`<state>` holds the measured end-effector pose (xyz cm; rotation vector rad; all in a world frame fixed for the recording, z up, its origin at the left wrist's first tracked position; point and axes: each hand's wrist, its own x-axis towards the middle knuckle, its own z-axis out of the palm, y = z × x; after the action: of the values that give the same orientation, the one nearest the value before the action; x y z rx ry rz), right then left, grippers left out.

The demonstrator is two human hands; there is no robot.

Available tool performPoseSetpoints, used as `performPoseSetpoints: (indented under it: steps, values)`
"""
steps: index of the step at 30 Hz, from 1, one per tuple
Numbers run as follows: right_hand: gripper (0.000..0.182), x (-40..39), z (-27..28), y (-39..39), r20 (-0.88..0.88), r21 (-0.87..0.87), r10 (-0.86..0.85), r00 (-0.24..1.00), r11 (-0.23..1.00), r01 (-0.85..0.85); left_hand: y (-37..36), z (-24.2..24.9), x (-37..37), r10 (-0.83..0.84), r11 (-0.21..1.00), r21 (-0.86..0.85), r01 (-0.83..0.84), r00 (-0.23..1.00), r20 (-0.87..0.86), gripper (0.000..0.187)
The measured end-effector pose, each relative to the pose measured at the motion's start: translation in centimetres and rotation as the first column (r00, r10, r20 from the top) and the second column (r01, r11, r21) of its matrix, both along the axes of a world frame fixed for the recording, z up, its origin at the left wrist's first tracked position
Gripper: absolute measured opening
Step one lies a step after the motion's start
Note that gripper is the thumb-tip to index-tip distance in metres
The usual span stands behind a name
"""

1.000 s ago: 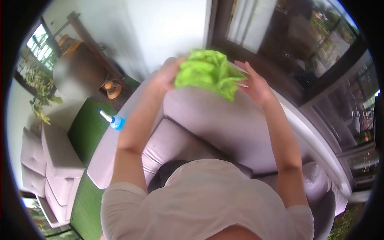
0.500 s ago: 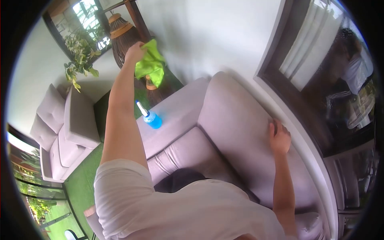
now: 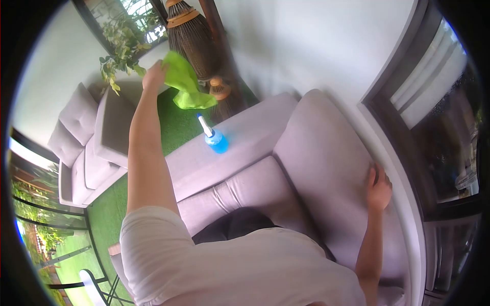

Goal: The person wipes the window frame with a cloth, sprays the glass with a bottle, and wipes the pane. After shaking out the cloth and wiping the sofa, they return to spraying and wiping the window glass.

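My left hand (image 3: 153,75) stretches far forward at the end of a raised arm, its fingers closed on a corner of a bright green cloth (image 3: 185,84). The cloth hangs and swings out to the right, in front of a dark woven lamp. Below it a spray bottle (image 3: 217,142) of blue liquid, with a white and blue top, stands on the grey sofa's armrest (image 3: 255,122). My right hand (image 3: 379,189) rests on the top edge of the sofa's back cushion (image 3: 326,153), fingers apart and holding nothing.
A tall woven lamp (image 3: 191,41) and a smaller wooden-topped one (image 3: 219,87) stand beyond the armrest. A second grey sofa (image 3: 109,127) is at the left, near a leafy plant (image 3: 122,46). A dark-framed window (image 3: 403,97) lines the right wall above a white ledge.
The green cloth has swung from hanging down to flaring out rightward as my left hand moved left. The view has shifted, while my right hand stays on the back cushion.
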<state>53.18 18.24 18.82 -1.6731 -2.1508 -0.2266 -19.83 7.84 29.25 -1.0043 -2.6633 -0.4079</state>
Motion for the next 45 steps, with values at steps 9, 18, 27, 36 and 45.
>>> performPoseSetpoints:
  steps: [9,18,27,36,45]
  values:
    - [0.027,-3.1,2.1,0.6,-0.218,0.155,0.36,0.907,0.93,-0.333,2.9,8.2,15.7,-0.603,0.787,0.555,0.271,0.533,0.594,0.058]
    - [0.039,-14.1,7.8,2.1,-0.923,0.052,0.28,0.264,0.77,-0.636,4.3,16.1,27.7,-0.871,0.318,0.944,0.088,-0.367,0.328,0.048]
    - [0.036,-3.9,10.5,2.1,-0.858,0.055,-0.494,-0.143,0.188,-0.981,4.2,6.7,32.3,-0.676,0.569,0.809,0.151,-0.475,0.564,0.039]
    - [0.023,-0.3,16.9,0.5,-0.646,0.476,0.657,0.389,0.745,-0.469,6.5,8.9,35.2,-0.851,0.408,0.781,0.473,-0.114,0.513,0.03]
    - [0.044,-1.3,12.8,2.0,-0.613,0.226,0.583,0.534,0.777,-0.588,10.6,7.9,36.1,-0.919,-0.167,0.91,0.379,-0.394,-0.005,0.014]
